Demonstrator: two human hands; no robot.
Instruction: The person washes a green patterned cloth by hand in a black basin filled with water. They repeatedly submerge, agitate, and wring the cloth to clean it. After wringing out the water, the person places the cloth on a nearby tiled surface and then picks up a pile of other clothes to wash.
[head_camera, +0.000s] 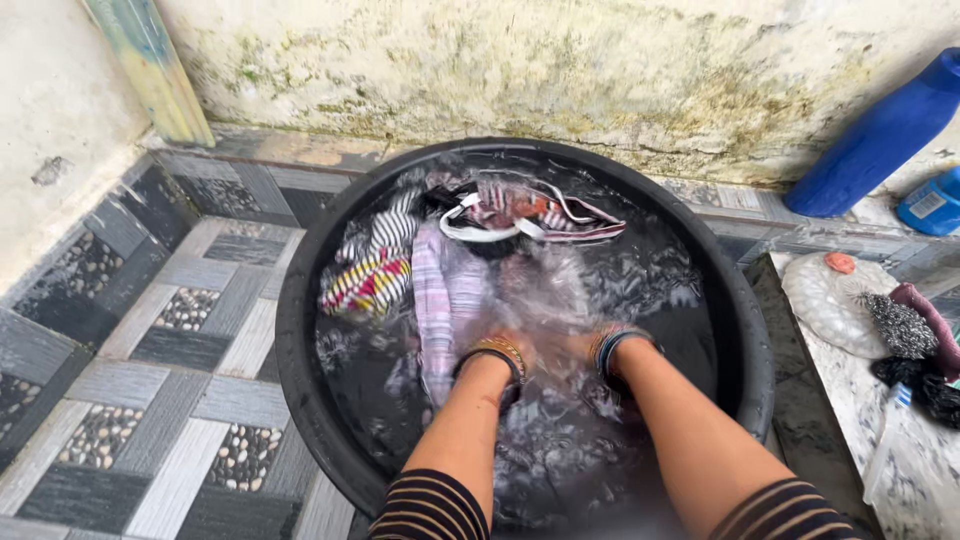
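Striped sleeves lead to both hands plunged in the black basin (300, 400). Left hand (515, 345) and right hand (575, 345) are blurred underwater, grip unclear. Lilac cloth (440, 300) runs twelve-to-six, nearest the left.

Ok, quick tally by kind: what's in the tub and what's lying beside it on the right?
Black tub: 1
Garments showing in the water, striped one, pink one, red-patterned one: 3
Hands under water, left, right: 2
Blue bottles, large, small: 2
Scrubbing pad: 1
Total: 9
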